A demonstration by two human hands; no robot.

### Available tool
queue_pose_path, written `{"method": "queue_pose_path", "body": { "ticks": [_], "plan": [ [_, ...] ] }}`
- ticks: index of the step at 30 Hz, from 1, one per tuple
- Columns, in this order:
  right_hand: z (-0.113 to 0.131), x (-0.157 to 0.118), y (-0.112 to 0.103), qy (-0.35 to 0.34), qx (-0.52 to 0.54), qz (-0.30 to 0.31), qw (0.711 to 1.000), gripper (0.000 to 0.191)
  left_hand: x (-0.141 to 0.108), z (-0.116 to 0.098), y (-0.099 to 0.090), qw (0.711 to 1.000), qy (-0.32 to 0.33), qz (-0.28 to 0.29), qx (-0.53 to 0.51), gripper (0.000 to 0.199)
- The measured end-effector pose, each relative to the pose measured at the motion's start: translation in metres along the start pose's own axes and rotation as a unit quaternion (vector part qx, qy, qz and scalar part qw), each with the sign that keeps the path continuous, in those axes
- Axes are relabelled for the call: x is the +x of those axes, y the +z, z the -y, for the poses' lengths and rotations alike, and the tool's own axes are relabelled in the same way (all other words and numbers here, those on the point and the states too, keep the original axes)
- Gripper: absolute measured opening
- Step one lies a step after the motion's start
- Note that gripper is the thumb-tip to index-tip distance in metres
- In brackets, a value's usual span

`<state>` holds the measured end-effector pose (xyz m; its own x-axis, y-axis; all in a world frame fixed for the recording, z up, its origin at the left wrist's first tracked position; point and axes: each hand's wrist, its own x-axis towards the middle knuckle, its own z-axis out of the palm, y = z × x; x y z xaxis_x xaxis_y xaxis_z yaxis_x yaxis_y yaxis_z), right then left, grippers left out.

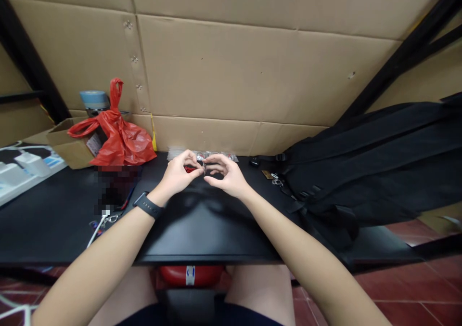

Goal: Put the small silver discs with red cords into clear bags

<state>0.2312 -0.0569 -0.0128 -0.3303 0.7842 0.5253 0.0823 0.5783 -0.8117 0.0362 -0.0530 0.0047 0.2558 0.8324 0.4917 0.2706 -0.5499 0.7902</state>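
Observation:
My left hand (180,173), with a black watch (147,204) on its wrist, pinches a small shiny metal ring-like piece (204,166) between thumb and fingers. Something red (189,170) shows under its curled fingers; its exact kind is too small to tell. From the other side, my right hand (227,174) has its fingertips on the metal piece, fingers bent and thumb slightly lower. Both hands are held close together above the black tabletop (205,225). Just behind them, clear plastic packets (175,152) lie along the table's back edge, partly hidden by my fingers.
A tied red plastic bag (124,140), a cardboard box (68,140) and a blue-lidded jar (94,99) stand at the back left. White power strips (27,172) lie far left. Keyrings (111,218) lie near my left forearm. A black backpack (378,157) fills the right side.

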Motion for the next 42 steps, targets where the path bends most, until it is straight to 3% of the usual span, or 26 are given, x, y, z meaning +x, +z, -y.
{"method": "queue_pose_path", "body": {
  "ticks": [11,18,25,28,32,37,42],
  "plan": [
    [0.001,0.0,0.001,-0.026,-0.024,0.013,0.999,0.05,-0.002,-0.006,-0.003,1.0,-0.001,0.025,-0.003,0.018],
    [0.004,-0.001,0.001,-0.045,-0.019,-0.005,0.999,0.049,-0.001,-0.01,0.001,0.99,-0.05,0.022,-0.131,0.024],
    [0.009,-0.001,0.001,-0.081,-0.078,-0.013,0.994,0.032,-0.002,-0.013,0.003,0.973,-0.101,0.026,-0.208,0.027],
    [0.009,-0.002,0.001,-0.082,-0.087,-0.013,0.993,0.036,-0.003,-0.015,0.001,0.986,-0.064,0.02,-0.151,0.023],
    [0.006,-0.002,0.0,-0.041,-0.063,-0.01,0.997,0.04,-0.005,-0.021,-0.003,1.0,0.027,0.007,0.008,0.014],
    [0.006,0.0,-0.001,-0.008,-0.018,-0.002,1.0,0.03,-0.009,-0.031,-0.004,0.976,0.09,-0.057,0.191,0.015],
    [0.011,0.002,-0.003,-0.063,-0.099,-0.008,0.993,0.022,-0.011,-0.031,-0.001,0.964,0.094,-0.081,0.234,0.02]
  ]
}}
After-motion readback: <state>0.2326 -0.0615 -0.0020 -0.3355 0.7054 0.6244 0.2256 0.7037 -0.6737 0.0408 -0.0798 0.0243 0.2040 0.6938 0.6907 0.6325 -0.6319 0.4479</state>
